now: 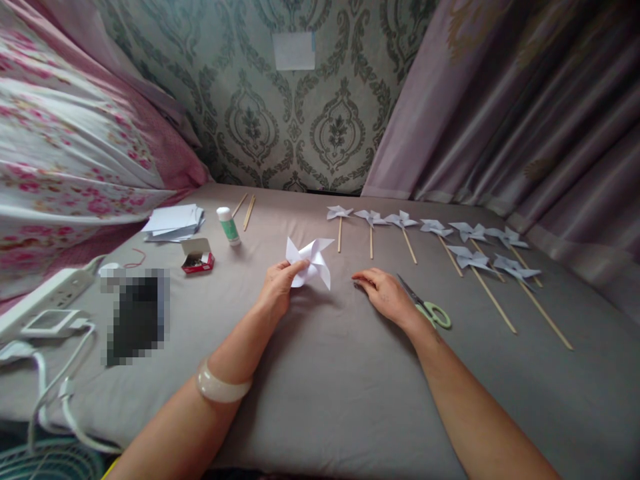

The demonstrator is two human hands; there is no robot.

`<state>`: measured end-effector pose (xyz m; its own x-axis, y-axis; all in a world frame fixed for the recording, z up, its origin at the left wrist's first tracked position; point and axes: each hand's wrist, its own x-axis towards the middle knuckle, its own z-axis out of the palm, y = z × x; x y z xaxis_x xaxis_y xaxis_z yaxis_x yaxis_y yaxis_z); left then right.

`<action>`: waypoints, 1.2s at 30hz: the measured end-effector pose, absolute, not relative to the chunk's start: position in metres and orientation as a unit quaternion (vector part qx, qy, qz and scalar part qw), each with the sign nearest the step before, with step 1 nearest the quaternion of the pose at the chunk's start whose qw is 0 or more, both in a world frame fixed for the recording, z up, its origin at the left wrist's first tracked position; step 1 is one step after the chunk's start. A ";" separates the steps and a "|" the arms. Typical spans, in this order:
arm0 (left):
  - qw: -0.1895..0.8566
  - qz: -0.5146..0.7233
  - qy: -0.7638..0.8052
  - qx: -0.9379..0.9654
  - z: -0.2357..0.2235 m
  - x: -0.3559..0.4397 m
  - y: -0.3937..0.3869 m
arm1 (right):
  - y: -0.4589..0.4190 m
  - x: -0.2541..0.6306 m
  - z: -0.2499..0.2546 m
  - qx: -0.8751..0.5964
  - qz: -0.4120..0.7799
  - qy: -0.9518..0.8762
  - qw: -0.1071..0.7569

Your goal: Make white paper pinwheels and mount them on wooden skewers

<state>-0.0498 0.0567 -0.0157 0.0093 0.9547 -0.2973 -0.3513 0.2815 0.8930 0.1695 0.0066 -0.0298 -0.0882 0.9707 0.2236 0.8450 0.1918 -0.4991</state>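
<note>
A white paper pinwheel [320,257] with folded blades is pinched at its middle between the thumb and fingers of my left hand [277,283]. It is held just above the grey cloth, and no stick shows on it. To its right, my right hand [385,293] has thumb and fingertips drawn together low over the cloth. A small dark spot shows at those fingertips, too small to name. Green-handled scissors [436,315] lie beside the right wrist, partly hidden by it. A small red box [199,263] with its lid up holds small metal pieces, left of the pinwheel.
Several pinwheels on wooden sticks [493,301] lie at the right and back. A glue stick [229,227] stands near loose wooden sticks [249,215]. Paper sheets [174,223] are stacked at the back left. A power strip [50,300] with white cables lies at the left edge.
</note>
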 end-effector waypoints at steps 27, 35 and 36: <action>0.634 0.509 0.475 0.335 -0.018 -0.048 0.052 | -0.008 0.147 -0.018 -0.692 0.111 -0.684 0.204; 0.648 0.495 0.450 0.364 -0.010 -0.038 0.035 | -0.015 0.125 0.011 -0.576 0.379 -0.543 0.480; 0.649 0.494 0.443 0.372 -0.008 -0.037 0.032 | -0.018 0.120 0.012 -0.560 0.372 -0.553 0.493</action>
